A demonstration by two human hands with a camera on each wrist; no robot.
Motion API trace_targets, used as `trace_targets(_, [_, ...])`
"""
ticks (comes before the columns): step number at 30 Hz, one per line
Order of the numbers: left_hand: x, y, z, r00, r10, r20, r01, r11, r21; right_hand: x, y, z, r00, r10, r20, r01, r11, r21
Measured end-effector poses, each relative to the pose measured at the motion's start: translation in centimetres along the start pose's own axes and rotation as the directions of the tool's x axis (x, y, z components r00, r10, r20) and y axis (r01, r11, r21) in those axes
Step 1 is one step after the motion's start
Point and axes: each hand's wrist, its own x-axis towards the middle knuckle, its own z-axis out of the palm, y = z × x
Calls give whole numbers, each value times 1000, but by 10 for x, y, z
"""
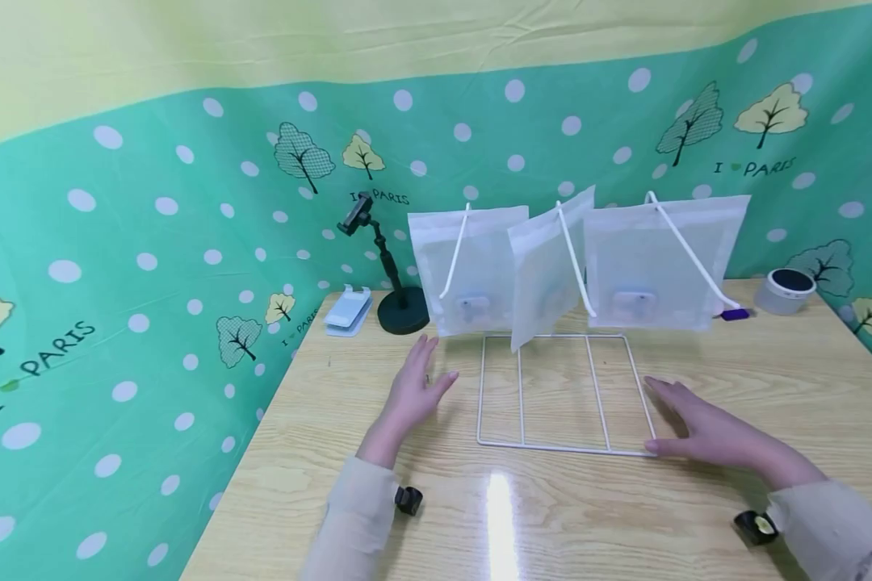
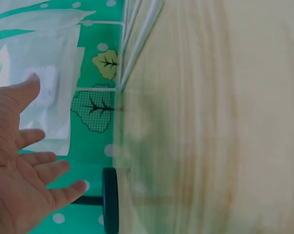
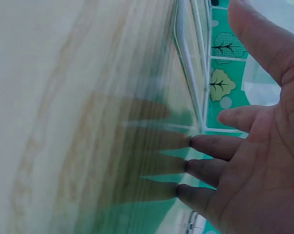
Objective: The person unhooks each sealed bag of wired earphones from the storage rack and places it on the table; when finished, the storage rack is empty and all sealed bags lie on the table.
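A white wire rack (image 1: 567, 448) has its base flat on the table, its upright arms rising at the back. On those arms hang three frosted pouches: a left one (image 1: 494, 242), a middle one (image 1: 541, 282) turned edgewise, and a right one (image 1: 628, 254). Small pale objects show through the outer two. My left hand (image 1: 412, 387) hovers beside the rack's left side, fingers spread and holding nothing. At the right front corner, my right hand (image 1: 708, 428) has its thumb right by the wire and its fingers extended. In the right wrist view, its fingertips (image 3: 188, 141) meet the tabletop.
Behind the left hand stand a black phone holder (image 1: 401, 311) and a light blue folding stand (image 1: 349, 311). A white round container (image 1: 786, 292) with a dark top and a purple-capped pen (image 1: 734, 314) lie back right. A green dotted curtain (image 1: 189, 202) closes off the back and left.
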Motion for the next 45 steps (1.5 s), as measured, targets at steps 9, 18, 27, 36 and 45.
trace_targets(9, [23,11,-7,978,13,-207,-52,982,-184,1,5,3,1000,2,10,-2,998,62])
trace_targets(18, [49,22,-13,950,-96,-296,-14,937,-350,0,12,7,1000,-7,11,7,999,36])
trace_targets(27, [65,22,-12,939,-95,-331,-42,923,-383,-3,15,11,1000,-17,0,17,1000,-3])
trace_targets(36, [71,31,-15,931,-159,-329,-18,879,-476,-3,15,13,1000,2,11,-2,1000,-27])
trace_targets(45, [78,34,-19,919,-226,-323,18,842,-538,-3,13,13,1000,-28,-2,28,999,-17])
